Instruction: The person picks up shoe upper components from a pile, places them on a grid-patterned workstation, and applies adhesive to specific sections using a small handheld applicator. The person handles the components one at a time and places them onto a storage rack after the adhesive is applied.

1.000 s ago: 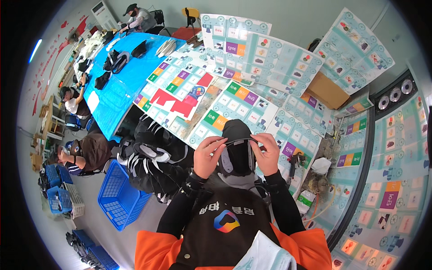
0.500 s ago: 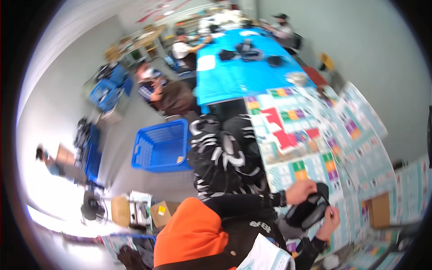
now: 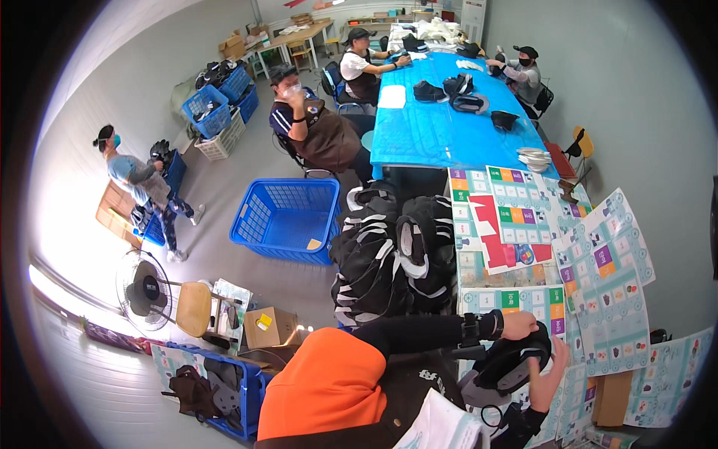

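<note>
Over the paper-covered worktable, a black and grey cap [image 3: 502,367] sits in front of my body at the lower right. My left hand [image 3: 520,325] is closed on its upper edge, with the wrist bent and a black band around it. Beside the cap's right side is my right hand [image 3: 550,378], its fingers stretched out and thumb apart; whether it touches the cap I cannot tell. A thin dark loop [image 3: 491,417] shows below the cap, near my right wrist.
A tall pile of black caps [image 3: 366,269] stands left of the worktable, beside a blue crate [image 3: 288,239]. Printed sheets [image 3: 606,277] cover the worktable. Beyond lies a blue-covered table [image 3: 419,135] with several caps; people sit around it. One person [image 3: 142,179] walks at far left.
The view has shifted, so the scene sits further right and is sharper. My right hand's fingers have spread from a pinch at the cap. My left hand stays on the cap's edge.
</note>
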The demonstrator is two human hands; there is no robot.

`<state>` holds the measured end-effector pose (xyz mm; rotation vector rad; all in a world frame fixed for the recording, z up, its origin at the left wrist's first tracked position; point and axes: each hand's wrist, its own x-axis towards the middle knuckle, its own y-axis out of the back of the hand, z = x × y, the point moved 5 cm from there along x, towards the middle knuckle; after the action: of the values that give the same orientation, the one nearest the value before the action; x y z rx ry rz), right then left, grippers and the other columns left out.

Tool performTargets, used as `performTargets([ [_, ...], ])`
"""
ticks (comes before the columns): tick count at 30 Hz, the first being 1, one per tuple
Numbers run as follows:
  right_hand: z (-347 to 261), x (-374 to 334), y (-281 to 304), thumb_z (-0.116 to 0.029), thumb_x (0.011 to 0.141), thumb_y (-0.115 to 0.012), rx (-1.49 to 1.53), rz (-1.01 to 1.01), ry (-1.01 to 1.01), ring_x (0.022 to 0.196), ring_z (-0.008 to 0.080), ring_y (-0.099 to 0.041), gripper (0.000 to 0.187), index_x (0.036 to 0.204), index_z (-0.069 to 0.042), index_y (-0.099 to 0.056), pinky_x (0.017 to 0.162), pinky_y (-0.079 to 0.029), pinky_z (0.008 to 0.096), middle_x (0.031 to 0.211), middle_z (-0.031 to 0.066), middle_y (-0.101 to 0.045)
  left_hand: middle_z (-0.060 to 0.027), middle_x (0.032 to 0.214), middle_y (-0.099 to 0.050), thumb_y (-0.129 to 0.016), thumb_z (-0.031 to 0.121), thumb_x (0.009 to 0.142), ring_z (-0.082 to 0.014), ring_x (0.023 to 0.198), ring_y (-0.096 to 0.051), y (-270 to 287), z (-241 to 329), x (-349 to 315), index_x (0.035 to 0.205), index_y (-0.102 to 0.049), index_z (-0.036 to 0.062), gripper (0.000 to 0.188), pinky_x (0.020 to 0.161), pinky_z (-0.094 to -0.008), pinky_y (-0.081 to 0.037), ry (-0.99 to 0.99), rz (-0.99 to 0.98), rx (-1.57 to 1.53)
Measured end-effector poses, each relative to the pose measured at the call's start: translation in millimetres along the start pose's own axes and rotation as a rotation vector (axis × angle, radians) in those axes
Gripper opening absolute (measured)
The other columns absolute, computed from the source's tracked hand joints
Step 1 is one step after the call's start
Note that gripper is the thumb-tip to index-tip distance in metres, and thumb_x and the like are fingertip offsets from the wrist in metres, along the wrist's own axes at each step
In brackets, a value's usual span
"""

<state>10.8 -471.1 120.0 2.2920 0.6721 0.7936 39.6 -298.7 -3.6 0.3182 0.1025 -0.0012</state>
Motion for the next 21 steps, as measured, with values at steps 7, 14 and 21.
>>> performTargets([
  [7,51,0,-1,0.007,0.085,-0.056,-0.494,0.078,-0.043,0.114,0.0371,-0.065,0.051,0.133,-0.009,-0.063,0.099,-0.050,0.0435,0.123,0.0151,-0.069,-0.0204,0.111,-0.069,-0.064,0.036,0.100,-0.0300,0.104,-0.067,12,32,-24,0.123,-0.062,-0.0017,0.044,0.089,-0.0404,-0.052,-0.164,-0.095,-0.228],
  [14,115,-42,58,-0.016,0.104,-0.057,-0.471,0.533,-0.451,0.108,0.0452,-0.066,0.033,0.129,0.005,-0.062,0.088,-0.052,0.0470,0.119,0.0271,-0.069,-0.0184,0.153,-0.045,-0.066,0.046,0.099,-0.0260,0.139,-0.046,85,-12,-72,0.161,-0.025,0.0052,0.084,0.112,-0.0396,-0.043,-0.179,-0.167,-0.479],
  [21,113,-59,-4,-0.025,0.104,-0.062,-0.292,0.570,-0.487,0.101,0.0484,-0.065,0.038,0.121,0.009,-0.064,0.083,-0.051,0.0474,0.111,0.0314,-0.068,-0.0125,0.148,-0.051,-0.064,0.042,0.102,-0.0181,0.131,-0.049,88,32,-93,0.160,-0.026,0.0043,0.079,0.107,-0.0342,-0.045,-0.262,-0.265,-0.489],
])
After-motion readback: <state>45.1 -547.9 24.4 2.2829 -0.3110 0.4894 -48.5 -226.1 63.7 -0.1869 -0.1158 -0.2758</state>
